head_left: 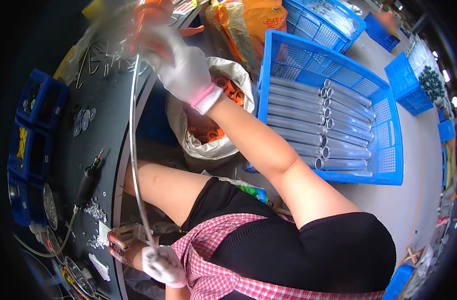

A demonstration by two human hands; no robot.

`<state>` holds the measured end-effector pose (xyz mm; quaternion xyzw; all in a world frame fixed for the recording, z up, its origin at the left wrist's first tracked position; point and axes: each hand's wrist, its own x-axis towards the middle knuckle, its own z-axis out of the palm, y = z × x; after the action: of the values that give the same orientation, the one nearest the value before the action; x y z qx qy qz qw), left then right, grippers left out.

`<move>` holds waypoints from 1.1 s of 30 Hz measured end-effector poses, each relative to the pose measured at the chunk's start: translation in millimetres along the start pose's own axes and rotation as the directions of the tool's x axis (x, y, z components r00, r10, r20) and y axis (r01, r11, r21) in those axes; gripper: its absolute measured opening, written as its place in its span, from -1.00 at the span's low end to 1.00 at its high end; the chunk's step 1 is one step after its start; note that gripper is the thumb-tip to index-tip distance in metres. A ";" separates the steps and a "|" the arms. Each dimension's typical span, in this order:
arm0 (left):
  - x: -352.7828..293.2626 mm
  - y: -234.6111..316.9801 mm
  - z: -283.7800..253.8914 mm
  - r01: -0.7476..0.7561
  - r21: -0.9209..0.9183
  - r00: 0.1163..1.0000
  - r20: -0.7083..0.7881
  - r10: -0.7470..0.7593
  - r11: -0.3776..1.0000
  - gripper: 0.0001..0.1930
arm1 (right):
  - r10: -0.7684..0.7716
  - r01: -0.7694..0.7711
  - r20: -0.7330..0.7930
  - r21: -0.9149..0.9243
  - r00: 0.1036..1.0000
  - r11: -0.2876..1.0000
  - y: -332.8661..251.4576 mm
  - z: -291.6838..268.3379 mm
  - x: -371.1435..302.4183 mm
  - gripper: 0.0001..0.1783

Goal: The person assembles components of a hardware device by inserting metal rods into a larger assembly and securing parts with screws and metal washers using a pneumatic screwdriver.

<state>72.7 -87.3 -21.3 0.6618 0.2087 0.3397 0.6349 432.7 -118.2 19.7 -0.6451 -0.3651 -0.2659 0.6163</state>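
Observation:
My left hand (163, 266), in a white glove, is closed around the lower end of a long, thin, slightly bent silvery rod (134, 135). The rod runs up along the edge of the dark table. At its upper end my right hand (181, 67), in a white glove with a pink cuff, is closed on an orange plastic piece (156, 15). Motion blur hides how the rod and the orange piece meet. Beside my left hand is a reddish-brown, finger-like shape (119, 245) that I cannot make out.
On the dark table (101, 125) lie a black power screwdriver (90, 182), metal discs (83, 120) and small washers (96, 210). Blue bins (36, 100) line its far side. A white sack (176, 120) holds orange pieces. A blue crate (333, 57) of metal tubes stands at right.

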 end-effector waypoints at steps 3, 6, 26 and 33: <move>0.9 21.8 15.4 0.091 -0.444 0.992 0.120 -0.041 0.891 -0.70 | -0.039 0.049 -0.106 0.087 0.994 0.995 -0.2 -2.3 5.3 -0.55; 8.1 36.3 29.7 0.177 -0.557 0.919 -0.202 -0.339 0.811 -0.72 | -0.017 0.023 -0.116 0.048 0.993 0.999 -8.3 -13.3 7.8 -0.56; 55.5 4.9 21.1 0.154 -0.622 0.986 0.142 -0.083 0.768 -0.72 | 0.044 -0.028 0.168 -0.093 0.985 0.995 -71.1 2.6 -51.3 -0.51; 66.2 5.2 49.7 0.116 -0.451 0.919 -0.290 -0.268 0.885 -0.74 | 0.049 -0.188 0.574 0.185 0.818 0.965 -108.2 -4.2 -127.9 -0.32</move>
<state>152.5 -75.7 -2.1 0.4132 0.3030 0.4218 0.7480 271.0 -143.5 -16.3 -0.6395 -0.5183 0.0204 0.5674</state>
